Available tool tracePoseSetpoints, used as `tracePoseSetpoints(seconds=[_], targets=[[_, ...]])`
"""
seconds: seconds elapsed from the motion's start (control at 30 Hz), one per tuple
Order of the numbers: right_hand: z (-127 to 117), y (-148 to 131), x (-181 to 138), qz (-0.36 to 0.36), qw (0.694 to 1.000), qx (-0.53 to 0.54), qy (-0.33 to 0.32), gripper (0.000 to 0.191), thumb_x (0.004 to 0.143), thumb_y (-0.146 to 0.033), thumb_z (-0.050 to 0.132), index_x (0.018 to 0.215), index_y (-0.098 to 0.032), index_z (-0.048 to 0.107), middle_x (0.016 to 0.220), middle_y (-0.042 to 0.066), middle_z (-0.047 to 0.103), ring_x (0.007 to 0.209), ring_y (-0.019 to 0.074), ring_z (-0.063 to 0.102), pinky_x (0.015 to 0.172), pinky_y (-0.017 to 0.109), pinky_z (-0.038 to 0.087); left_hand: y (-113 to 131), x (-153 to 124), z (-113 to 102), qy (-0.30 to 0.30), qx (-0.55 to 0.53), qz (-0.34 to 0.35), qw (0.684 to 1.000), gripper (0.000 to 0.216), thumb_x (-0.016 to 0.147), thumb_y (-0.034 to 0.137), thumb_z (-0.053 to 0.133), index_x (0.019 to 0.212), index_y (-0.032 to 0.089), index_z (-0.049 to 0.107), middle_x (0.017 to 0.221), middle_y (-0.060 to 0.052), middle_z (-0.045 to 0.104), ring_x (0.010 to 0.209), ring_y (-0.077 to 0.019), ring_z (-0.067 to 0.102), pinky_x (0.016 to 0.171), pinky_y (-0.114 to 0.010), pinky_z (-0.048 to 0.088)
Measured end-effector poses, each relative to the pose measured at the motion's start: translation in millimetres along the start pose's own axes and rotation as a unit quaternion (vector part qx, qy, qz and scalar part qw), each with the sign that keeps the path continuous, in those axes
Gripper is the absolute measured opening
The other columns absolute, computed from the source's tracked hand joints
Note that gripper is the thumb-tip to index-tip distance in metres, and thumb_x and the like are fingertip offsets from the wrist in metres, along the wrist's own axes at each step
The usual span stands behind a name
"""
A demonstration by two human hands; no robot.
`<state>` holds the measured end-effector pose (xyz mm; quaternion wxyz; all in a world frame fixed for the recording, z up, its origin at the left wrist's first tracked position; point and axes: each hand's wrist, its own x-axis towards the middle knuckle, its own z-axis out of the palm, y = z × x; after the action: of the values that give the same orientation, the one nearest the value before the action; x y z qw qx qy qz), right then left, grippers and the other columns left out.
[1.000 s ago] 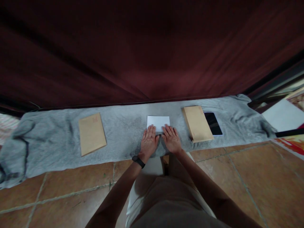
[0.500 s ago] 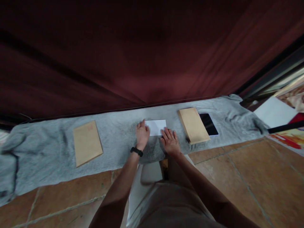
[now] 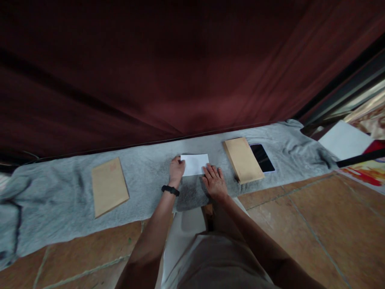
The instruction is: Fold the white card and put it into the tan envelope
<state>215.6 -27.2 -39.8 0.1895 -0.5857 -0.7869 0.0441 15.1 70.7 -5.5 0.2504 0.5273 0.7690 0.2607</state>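
Observation:
A small white sheet of paper [image 3: 195, 164], perhaps folded, lies in front of me on the grey cloth [image 3: 150, 176]. My left hand [image 3: 176, 168] pinches its left edge, thumb on top and the other fingers curled behind. At the paper's lower right corner rests my right hand [image 3: 215, 180], palm down with fingers stretched and spread, the fingertips at the edge. To the right of that hand is a stack of brown envelopes [image 3: 245, 160]. Farther left on the cloth lies another brown envelope [image 3: 110, 186], possibly more than one.
A dark-screened phone [image 3: 262, 157] lies beside the stack, partly under it. Dark red fabric [image 3: 192, 92] hangs along the cloth's far edge. At the far right are a white sheet [image 3: 345, 140] and a black bar. Tiled floor [image 3: 315, 216] runs along the near side.
My left hand has gone from lying on the paper's left end to gripping its edge, and that edge now looks slightly raised. My right hand stays flat at the right corner.

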Motion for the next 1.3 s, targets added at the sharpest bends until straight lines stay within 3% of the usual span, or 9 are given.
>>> tracePoseSetpoints(seconds=[0.3,0.43,0.6,0.8,1.03,1.17,1.3], targets=[[-5.7,4.7,-6.2,-0.035,0.997,0.059,0.023,0.049,0.107,-0.031,0.035,0.152,-0.016,0.047,0.159,0.010,0.046,0.149,0.0265,0.040,0.126,0.053,0.024,-34.1,-20.2,-4.3,0.007,-0.089,0.014,0.996,0.015,0.080,0.024,0.053,0.066,0.020,0.057,0.060,0.003,0.055,0.062,-0.0145,0.056,0.060,-0.024,0.045],[-9.0,-7.0,-12.3,-0.073,0.994,0.080,0.022,0.048,0.106,-0.030,0.037,0.150,-0.015,0.049,0.158,0.010,0.047,0.149,0.0259,0.039,0.126,0.053,0.024,-48.5,-33.1,-8.1,-0.006,-0.094,0.019,0.995,0.012,0.078,0.024,0.055,0.068,0.020,0.059,0.061,0.003,0.059,0.062,-0.0153,0.058,0.061,-0.026,0.047],[-6.2,-28.5,-10.9,-0.084,0.992,0.091,0.006,0.045,0.105,-0.027,0.040,0.146,-0.018,0.056,0.157,0.010,0.049,0.147,0.0251,0.042,0.125,0.051,0.029,-50.0,-50.9,-13.6,-0.006,-0.063,0.031,0.998,0.011,0.081,0.022,0.056,0.072,0.021,0.060,0.071,-0.001,0.066,0.069,-0.0173,0.062,0.071,-0.029,0.049],[-2.3,-39.1,-4.5,-0.070,0.994,0.085,0.001,0.043,0.105,-0.027,0.041,0.142,-0.015,0.058,0.157,0.011,0.048,0.147,0.0253,0.042,0.124,0.048,0.032,-45.0,-68.7,-17.9,0.023,-0.005,0.028,0.999,0.013,0.089,0.026,0.052,0.086,0.020,0.064,0.079,-0.005,0.069,0.075,-0.0213,0.064,0.074,-0.032,0.048],[2.2,-38.8,-1.6,-0.058,0.996,0.073,-0.009,0.042,0.105,-0.027,0.042,0.142,-0.012,0.058,0.155,0.013,0.050,0.145,0.0249,0.044,0.123,0.047,0.034,-32.8,-69.8,-16.6,0.040,0.051,0.036,0.997,0.019,0.095,0.026,0.049,0.097,0.020,0.067,0.087,-0.007,0.073,0.079,-0.0222,0.068,0.074,-0.031,0.049],[4.8,-38.6,-0.7,-0.056,0.996,0.065,-0.016,0.043,0.104,-0.025,0.044,0.143,-0.012,0.057,0.154,0.014,0.051,0.145,0.0250,0.045,0.123,0.046,0.035,-25.3,-82.2,-14.7,0.060,0.118,0.013,0.991,0.028,0.099,0.029,0.047,0.118,0.018,0.064,0.091,-0.010,0.074,0.078,-0.0238,0.070,0.071,-0.032,0.050],[6.3,-40.1,-0.4,-0.054,0.997,0.056,-0.017,0.045,0.105,-0.025,0.042,0.146,-0.010,0.054,0.156,0.014,0.049,0.145,0.0257,0.044,0.123,0.046,0.034,-24.2,-98.0,-15.4,0.127,0.193,0.094,0.968,0.039,0.101,0.030,0.043,0.133,0.013,0.057,0.115,-0.018,0.071,0.105,-0.0298,0.069,0.089,-0.041,0.053]])
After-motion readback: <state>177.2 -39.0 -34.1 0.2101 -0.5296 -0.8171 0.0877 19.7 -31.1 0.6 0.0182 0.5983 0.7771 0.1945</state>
